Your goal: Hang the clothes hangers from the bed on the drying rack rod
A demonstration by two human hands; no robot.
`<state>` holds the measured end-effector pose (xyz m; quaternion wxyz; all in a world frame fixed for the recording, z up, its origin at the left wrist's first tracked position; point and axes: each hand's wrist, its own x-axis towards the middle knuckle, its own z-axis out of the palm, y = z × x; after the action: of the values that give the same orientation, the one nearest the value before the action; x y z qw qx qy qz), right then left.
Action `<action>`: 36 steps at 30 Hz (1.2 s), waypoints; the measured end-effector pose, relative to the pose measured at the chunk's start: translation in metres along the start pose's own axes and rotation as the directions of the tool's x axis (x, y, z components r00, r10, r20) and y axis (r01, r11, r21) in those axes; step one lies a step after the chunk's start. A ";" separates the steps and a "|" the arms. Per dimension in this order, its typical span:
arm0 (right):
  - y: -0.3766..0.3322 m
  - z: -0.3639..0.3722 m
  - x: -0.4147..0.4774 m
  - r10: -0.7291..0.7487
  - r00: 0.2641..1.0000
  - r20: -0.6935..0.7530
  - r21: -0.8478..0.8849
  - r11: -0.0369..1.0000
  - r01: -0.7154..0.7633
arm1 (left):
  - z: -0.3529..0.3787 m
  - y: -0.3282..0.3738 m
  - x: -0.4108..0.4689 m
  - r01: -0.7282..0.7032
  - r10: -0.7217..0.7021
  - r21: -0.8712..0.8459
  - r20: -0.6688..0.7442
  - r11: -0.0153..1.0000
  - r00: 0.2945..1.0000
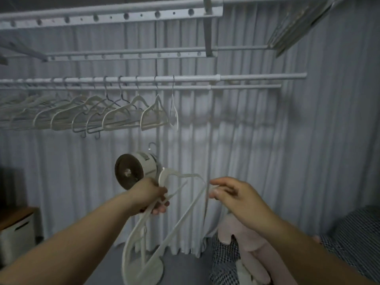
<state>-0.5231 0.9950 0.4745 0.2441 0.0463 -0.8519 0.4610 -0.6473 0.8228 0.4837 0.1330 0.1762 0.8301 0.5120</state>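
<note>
Head view: your left hand (151, 197) gripped the white plastic hangers (162, 177), dangling lengthwise below it; your right hand (234, 194) pinched one, the white metal rack rod (257, 76) overhead.

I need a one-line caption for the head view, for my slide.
Left hand grips white hangers, right hand pinches one, below the drying rack rod that already carries a row of hangers.

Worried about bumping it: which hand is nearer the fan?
Left. The left hand, gripping hangers, is just below-right of the fan; the right hand lies farther right.
</note>
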 end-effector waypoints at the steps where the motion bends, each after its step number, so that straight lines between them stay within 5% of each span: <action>1: 0.004 -0.003 0.015 0.009 1.000 -0.026 -0.029 1.000 -0.010 | -0.007 0.008 0.007 -0.050 0.050 0.071 0.003 0.996 0.999; 7: 0.016 -0.032 0.106 -0.001 0.990 -0.144 -0.290 0.956 -0.042 | -0.028 0.059 0.040 -0.233 0.210 0.259 0.115 0.937 0.971; 12: 0.007 -0.066 0.181 -0.163 0.959 -0.233 -0.543 0.840 0.011 | -0.013 0.106 0.068 -0.295 0.264 0.325 0.139 0.898 0.955; 18: 0.005 -0.117 0.265 -0.325 0.905 -0.275 -0.686 0.726 0.052 | -0.003 0.168 0.118 -0.315 0.333 0.457 0.044 0.832 0.942; 27: 0.015 -0.167 0.355 -0.548 0.826 -0.134 -0.889 0.434 0.144 | -0.011 0.225 0.188 -0.139 0.305 0.479 -0.287 0.867 0.908; 36: 0.023 -0.181 0.400 -0.403 0.912 -0.073 -0.910 0.402 0.104 | -0.007 0.251 0.241 -0.063 0.293 0.484 -0.418 0.873 0.860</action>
<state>-0.8128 1.2133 0.7227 0.4177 -0.0245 -0.9030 -0.0977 -0.8281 1.0239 0.7019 -0.1705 0.1483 0.9123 0.3416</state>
